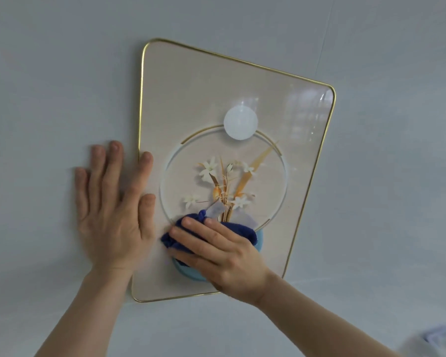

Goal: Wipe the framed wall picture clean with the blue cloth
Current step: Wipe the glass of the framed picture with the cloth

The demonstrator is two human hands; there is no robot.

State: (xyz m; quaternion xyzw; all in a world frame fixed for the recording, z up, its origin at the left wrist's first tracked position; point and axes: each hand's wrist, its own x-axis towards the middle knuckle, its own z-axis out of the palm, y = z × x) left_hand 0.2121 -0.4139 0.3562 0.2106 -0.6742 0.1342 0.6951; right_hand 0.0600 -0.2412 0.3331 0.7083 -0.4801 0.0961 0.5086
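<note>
The framed picture (pixel 216 86) hangs on a pale wall, with a thin gold rim, a beige ground, a white disc and flowers in a blue vase. My right hand (pixel 222 251) presses the bunched dark blue cloth (pixel 240 229) flat against the lower part of the glass, over the painted vase. Part of the cloth is hidden under my fingers. My left hand (pixel 113 210) lies flat with fingers spread across the picture's left edge, thumb and forefinger on the glass, the other fingers on the wall.
The pale grey wall (pixel 49 86) surrounds the picture on all sides. A blurred pale object (pixel 433 338) shows at the bottom right corner. Reflections of a window show in the glass at the upper right.
</note>
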